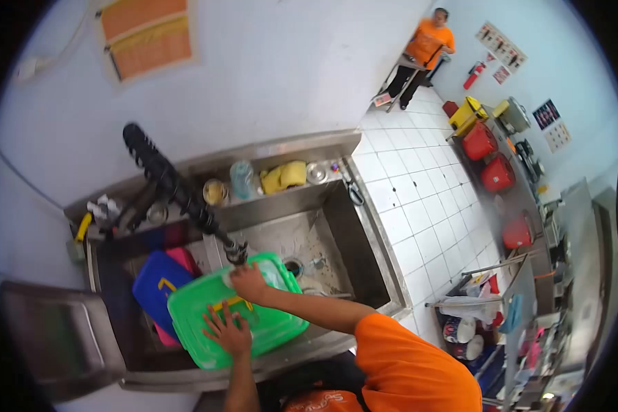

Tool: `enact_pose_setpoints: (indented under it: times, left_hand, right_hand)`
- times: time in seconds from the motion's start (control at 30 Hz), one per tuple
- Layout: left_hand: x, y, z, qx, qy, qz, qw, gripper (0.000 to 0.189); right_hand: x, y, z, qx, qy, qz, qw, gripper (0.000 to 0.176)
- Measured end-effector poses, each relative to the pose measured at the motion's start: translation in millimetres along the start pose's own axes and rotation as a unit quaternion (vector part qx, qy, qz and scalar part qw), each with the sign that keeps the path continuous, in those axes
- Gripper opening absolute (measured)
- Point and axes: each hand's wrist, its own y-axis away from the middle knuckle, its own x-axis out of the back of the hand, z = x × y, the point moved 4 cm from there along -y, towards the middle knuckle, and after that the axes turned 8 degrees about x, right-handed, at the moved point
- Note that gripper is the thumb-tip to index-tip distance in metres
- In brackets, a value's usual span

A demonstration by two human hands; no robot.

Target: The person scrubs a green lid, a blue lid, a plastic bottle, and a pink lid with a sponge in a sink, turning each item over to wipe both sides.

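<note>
A green plastic lid (pixel 185 312) lies tilted over the steel sink, near its front edge. My left hand (pixel 230 334) rests spread on the lid, its fingers apart. Higher up on the lid is my right hand (pixel 249 283), its fingers closed round something small and pale that I cannot make out. Under and beside the green lid, a blue lid (pixel 159 278) and a pink item (pixel 183 259) show in the left basin. Just above my right hand hangs the black spray faucet (pixel 178 189).
Jars (pixel 242 180), a yellow cloth (pixel 283 177) and scissors (pixel 354 193) sit along the steel sink rim (pixel 374 233). A person (pixel 429 47) in orange stands in the far doorway. Red containers (pixel 497 173) and a steel cart (pixel 501 302) are at the right.
</note>
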Motion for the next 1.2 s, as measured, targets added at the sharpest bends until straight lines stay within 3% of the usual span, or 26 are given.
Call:
enact_pose_setpoints:
  times: [0.13,0.2,0.3,0.4,0.47,0.53,0.6,0.77,0.83,0.97,1.1,1.2]
  left_hand:
    - [-7.0,0.7,1.6,-0.011,-0.021,-0.01,1.0,0.058]
    - [-14.3,5.2,-3.8,-0.03,-0.041,0.004,0.999,0.06]
    - [-24.8,7.2,-7.0,-0.039,-0.069,0.003,0.997,0.063]
    - [-14.5,7.2,-3.0,-0.033,-0.046,-0.091,0.994,0.063]
    - [-10.6,3.3,-2.7,-0.034,-0.027,-0.108,0.993,0.062]
    - [-6.3,-2.2,-2.1,-0.032,-0.015,-0.115,0.993,0.062]
    - [-2.1,-6.1,-0.6,-0.028,-0.004,-0.122,0.992,0.062]
    - [9.9,-14.0,6.3,-0.014,0.008,-0.115,0.993,0.06]
    - [-23.5,-6.9,-13.0,-0.014,-0.022,-0.086,0.996,0.058]
    - [-12.0,-6.0,-0.3,-0.005,-0.003,-0.011,1.0,0.051]
    - [-11.8,-5.8,5.3,-0.02,0.004,-0.01,1.0,0.049]
    - [-2.8,-6.6,16.7,-0.048,0.009,-0.029,0.998,0.053]
  right_hand:
    - [-6.3,-1.2,14.6,-0.047,0.006,0.01,0.999,0.031]
    - [-17.3,-21.6,-14.3,-0.024,-0.107,-0.015,0.994,0.031]
    - [-25.7,-53.3,-76.6,0.035,-0.083,-0.027,0.996,0.031]
    - [-54.4,-91.1,-133.4,0.063,-0.092,-0.025,0.993,0.032]
    - [-63.8,-97.9,-157.6,0.085,-0.092,-0.035,0.992,0.032]
    - [-67.4,-94.7,-177.9,0.173,-0.066,0.001,0.983,0.03]
    - [-69.5,-101.5,-177.7,0.159,-0.046,-0.009,0.986,0.029]
    - [-53.1,-105.3,-124.5,0.057,-0.02,0.004,0.998,0.029]
    - [-49.1,-94.7,-105.5,0.034,-0.063,0.006,0.997,0.03]
    - [-17.2,-32.6,-25.6,-0.02,-0.069,0.008,0.997,0.032]
    - [6.9,37.6,48.6,-0.128,-0.031,0.084,0.988,0.033]
    - [9.0,79.0,77.5,-0.196,-0.014,0.081,0.977,0.034]
